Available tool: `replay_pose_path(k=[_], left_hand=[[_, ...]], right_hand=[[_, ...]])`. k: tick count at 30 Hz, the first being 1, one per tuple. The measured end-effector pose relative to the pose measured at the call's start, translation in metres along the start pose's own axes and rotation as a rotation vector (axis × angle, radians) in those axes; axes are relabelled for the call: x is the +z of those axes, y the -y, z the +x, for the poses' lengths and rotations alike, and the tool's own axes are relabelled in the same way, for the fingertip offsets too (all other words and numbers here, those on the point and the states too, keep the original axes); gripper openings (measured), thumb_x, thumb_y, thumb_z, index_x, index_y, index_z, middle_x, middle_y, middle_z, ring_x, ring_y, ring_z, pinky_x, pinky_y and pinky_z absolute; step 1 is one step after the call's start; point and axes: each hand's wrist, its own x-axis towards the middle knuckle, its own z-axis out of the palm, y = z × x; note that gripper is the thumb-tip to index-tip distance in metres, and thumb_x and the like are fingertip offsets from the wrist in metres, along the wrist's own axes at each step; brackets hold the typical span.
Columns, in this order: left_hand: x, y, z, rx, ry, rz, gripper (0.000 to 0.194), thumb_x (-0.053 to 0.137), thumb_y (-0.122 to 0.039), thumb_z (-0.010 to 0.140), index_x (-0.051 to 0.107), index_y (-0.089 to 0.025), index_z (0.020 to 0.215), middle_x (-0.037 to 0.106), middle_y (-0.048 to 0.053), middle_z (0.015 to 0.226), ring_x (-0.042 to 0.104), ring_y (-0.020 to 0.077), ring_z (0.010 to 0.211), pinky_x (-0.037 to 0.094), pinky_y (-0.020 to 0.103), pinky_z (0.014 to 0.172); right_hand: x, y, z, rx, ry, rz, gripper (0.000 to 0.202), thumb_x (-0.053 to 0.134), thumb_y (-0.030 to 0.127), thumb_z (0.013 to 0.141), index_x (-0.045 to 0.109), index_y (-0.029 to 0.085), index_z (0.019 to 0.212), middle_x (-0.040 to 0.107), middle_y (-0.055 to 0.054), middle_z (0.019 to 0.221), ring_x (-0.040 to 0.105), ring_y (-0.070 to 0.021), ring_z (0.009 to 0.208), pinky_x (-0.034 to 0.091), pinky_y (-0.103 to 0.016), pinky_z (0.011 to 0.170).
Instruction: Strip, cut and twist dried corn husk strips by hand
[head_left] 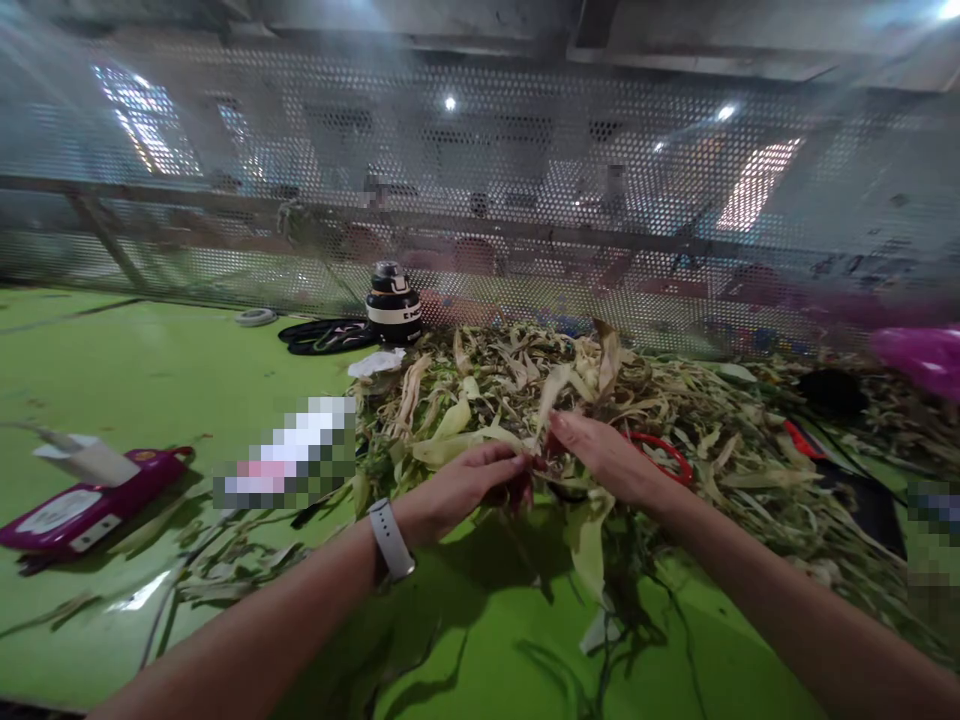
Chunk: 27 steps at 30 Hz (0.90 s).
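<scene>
My left hand (484,478), with a pale watch on its wrist, is closed at the near edge of a heap of dried corn husks (517,375). Its fingertips pinch something small that I cannot make out. Close beside it, my right hand (589,445) is closed too, its fingers curled round the base of a pale husk strip (555,390) that sticks upward. The fingertips of both hands nearly meet, and what lies between them is mostly hidden. A loose yellow-green husk (589,550) hangs just below my right hand. Behind that hand lies a red ring (679,462).
A black bottle (394,305) stands behind the heap, beside a black pouch (322,336). On the left, a magenta power strip (90,505) holds a white plug. A perforated metal screen (480,200) closes off the back. Pink plastic (919,358) is at far right.
</scene>
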Motion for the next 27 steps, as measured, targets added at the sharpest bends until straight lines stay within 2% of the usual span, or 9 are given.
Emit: replay_pose_path(k=[4, 7, 11, 16, 19, 21, 23, 25, 27], left_hand=[[0.002, 0.0, 0.0, 0.008, -0.043, 0.041, 0.034, 0.065, -0.047, 0.07, 0.058, -0.014, 0.067, 0.057, -0.001, 0.057, 0.047, 0.0082, 0.053, 0.035, 0.021, 0.054], [0.002, 0.002, 0.002, 0.022, 0.012, 0.187, 0.043, 0.061, -0.055, 0.07, 0.06, -0.013, 0.067, 0.054, -0.002, 0.051, 0.043, 0.0073, 0.048, 0.032, 0.02, 0.049], [0.0, 0.004, 0.004, 0.042, 0.079, 0.307, 0.047, 0.057, -0.059, 0.071, 0.061, -0.012, 0.064, 0.057, -0.001, 0.053, 0.044, 0.0074, 0.049, 0.034, 0.02, 0.05], [-0.001, 0.005, 0.005, 0.031, -0.017, 0.154, 0.04, 0.064, -0.052, 0.07, 0.064, -0.012, 0.067, 0.063, 0.001, 0.057, 0.05, 0.009, 0.052, 0.04, 0.021, 0.055], [0.0, 0.005, 0.006, 0.101, -0.095, -0.108, 0.035, 0.06, -0.044, 0.077, 0.066, -0.013, 0.093, 0.07, 0.007, 0.084, 0.062, 0.0156, 0.078, 0.046, 0.026, 0.074], [0.002, 0.005, 0.006, 0.162, -0.101, -0.292, 0.031, 0.057, -0.038, 0.081, 0.064, -0.017, 0.102, 0.067, 0.009, 0.106, 0.06, 0.0204, 0.1, 0.045, 0.033, 0.087], [0.004, 0.005, 0.005, 0.229, -0.119, -0.361, 0.027, 0.056, -0.034, 0.082, 0.063, -0.019, 0.104, 0.062, 0.008, 0.117, 0.054, 0.0214, 0.111, 0.042, 0.035, 0.094], [0.007, 0.005, 0.004, 0.291, -0.169, -0.299, 0.025, 0.057, -0.032, 0.082, 0.063, -0.019, 0.103, 0.063, 0.006, 0.116, 0.054, 0.0194, 0.112, 0.04, 0.033, 0.098], [0.01, 0.005, 0.003, 0.325, -0.219, -0.192, 0.026, 0.058, -0.033, 0.082, 0.063, -0.019, 0.102, 0.067, 0.005, 0.108, 0.056, 0.0176, 0.107, 0.038, 0.031, 0.099]], right_hand=[[0.006, 0.001, 0.0, -0.036, 0.079, 0.234, 0.041, 0.042, 0.054, 0.085, 0.058, 0.018, 0.074, 0.059, -0.002, 0.076, 0.053, -0.0156, 0.075, 0.041, -0.025, 0.07], [0.016, 0.003, -0.002, 0.097, 0.112, 0.479, 0.039, 0.054, 0.054, 0.078, 0.058, 0.015, 0.07, 0.058, 0.001, 0.064, 0.052, -0.0129, 0.061, 0.042, -0.025, 0.061], [0.026, 0.003, -0.004, 0.191, -0.082, 0.588, 0.039, 0.067, 0.051, 0.066, 0.061, 0.012, 0.069, 0.062, -0.001, 0.063, 0.055, -0.0149, 0.061, 0.044, -0.027, 0.061], [0.018, -0.002, 0.0, 0.094, -0.191, 0.401, 0.035, 0.061, 0.046, 0.072, 0.064, 0.011, 0.078, 0.067, -0.008, 0.08, 0.06, -0.0211, 0.077, 0.046, -0.034, 0.075], [0.006, -0.003, 0.001, -0.037, -0.477, 0.154, 0.034, 0.063, 0.04, 0.073, 0.06, 0.015, 0.096, 0.062, -0.01, 0.101, 0.056, -0.0227, 0.095, 0.041, -0.035, 0.086], [0.001, 0.001, -0.002, -0.081, -0.63, 0.055, 0.031, 0.06, 0.037, 0.077, 0.056, 0.017, 0.099, 0.06, -0.009, 0.102, 0.054, -0.0214, 0.095, 0.041, -0.034, 0.085], [0.003, 0.007, -0.006, -0.086, -0.552, 0.003, 0.02, 0.053, 0.036, 0.083, 0.057, 0.018, 0.089, 0.061, -0.007, 0.089, 0.055, -0.0191, 0.083, 0.043, -0.031, 0.076], [0.012, 0.012, -0.011, -0.09, -0.338, -0.048, 0.022, 0.05, 0.037, 0.084, 0.059, 0.018, 0.078, 0.061, -0.006, 0.079, 0.055, -0.0186, 0.075, 0.043, -0.031, 0.071], [0.024, 0.014, -0.014, -0.115, -0.185, -0.05, 0.02, 0.053, 0.036, 0.082, 0.062, 0.018, 0.082, 0.062, -0.007, 0.085, 0.054, -0.0207, 0.082, 0.042, -0.033, 0.077]])
